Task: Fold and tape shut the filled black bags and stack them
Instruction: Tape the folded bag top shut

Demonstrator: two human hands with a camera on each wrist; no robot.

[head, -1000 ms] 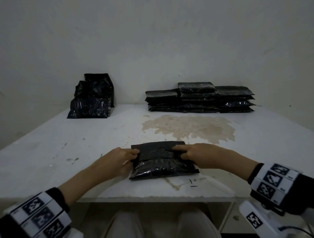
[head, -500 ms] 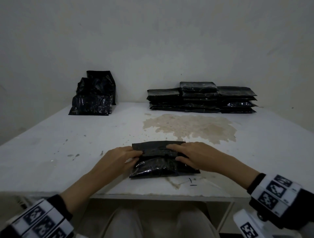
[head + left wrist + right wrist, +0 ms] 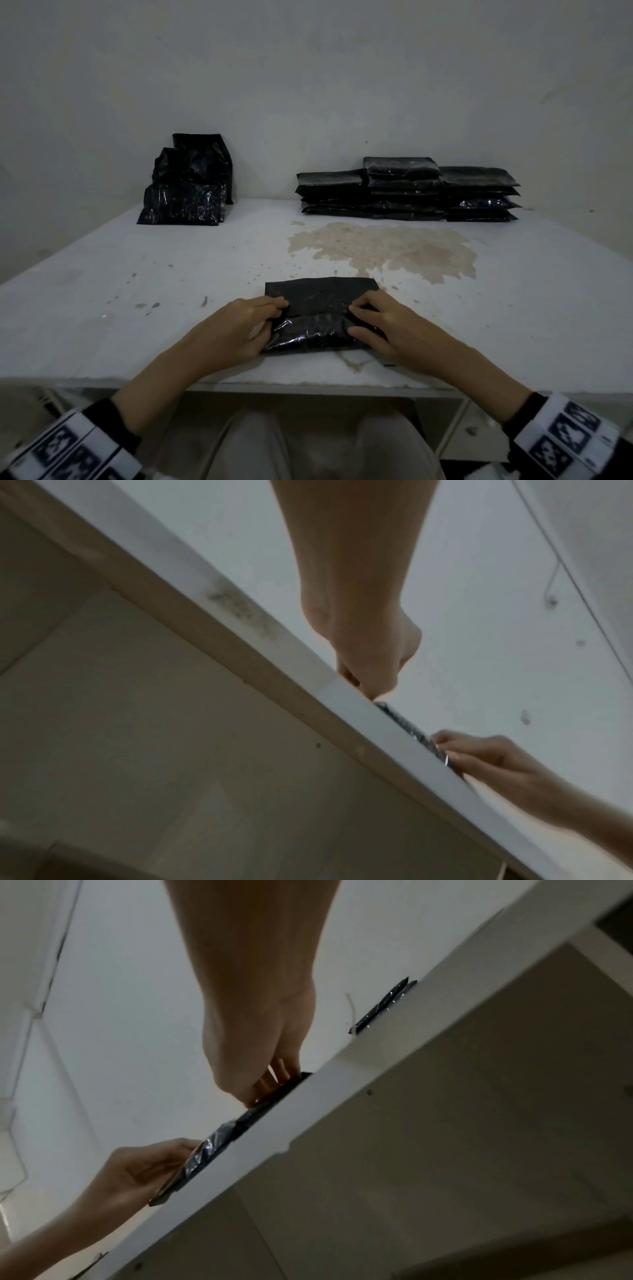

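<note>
A filled black bag (image 3: 320,329) lies near the table's front edge, its matte upper half (image 3: 322,293) flat and its glossy lower half bulging. My left hand (image 3: 277,313) pinches the bag's left end at the crease with curled fingers. My right hand (image 3: 356,320) grips the right end, fingers curled on top and thumb on the glossy part. In the left wrist view my left hand (image 3: 363,683) meets a sliver of the bag (image 3: 407,731) over the table edge. The right wrist view shows my right hand (image 3: 265,1088) on the bag (image 3: 219,1141).
Flat black bags are stacked (image 3: 407,192) at the back right against the wall. A pile of looser black bags (image 3: 188,185) leans at the back left. The white table (image 3: 102,291) has a brown stain (image 3: 383,250) behind the bag.
Both hands have slid nearer to me along the bag's ends, from the far matte corners to the crease. Their fingers are more curled now. The bag has stayed in place.
</note>
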